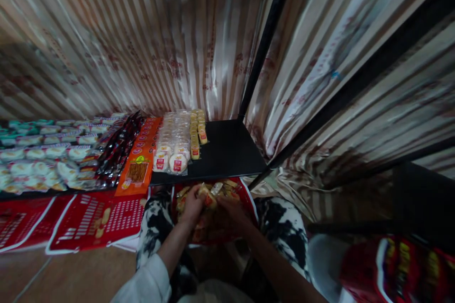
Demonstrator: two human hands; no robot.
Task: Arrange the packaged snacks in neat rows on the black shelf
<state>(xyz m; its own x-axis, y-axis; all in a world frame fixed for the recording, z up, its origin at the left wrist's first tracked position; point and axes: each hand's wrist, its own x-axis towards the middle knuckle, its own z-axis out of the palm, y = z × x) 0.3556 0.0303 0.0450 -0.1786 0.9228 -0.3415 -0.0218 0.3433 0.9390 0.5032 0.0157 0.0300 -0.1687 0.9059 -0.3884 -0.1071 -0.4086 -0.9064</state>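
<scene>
My left hand (192,207) is closed on a small yellowish wrapped snack packet (209,199) with an orange-red mark. It is held over an open red bag (250,199) between my knees. Close by on the right, my right hand (232,210) has its fingers curled down among the packets; what they grip is hidden in the dim light. Several similar yellow packets (231,184) fill the bag below both hands. On the black table (227,151) just beyond, similar yellow packets (195,147) stand in rows.
Round white packaged snacks (177,163), an orange snack bag (137,170), dark shiny packets (112,156) and white-green packets (42,170) line the table leftward. Red printed bags (99,220) hang below. Black poles (266,42) rise by the striped curtain (170,42). Another red bag (362,270) sits lower right.
</scene>
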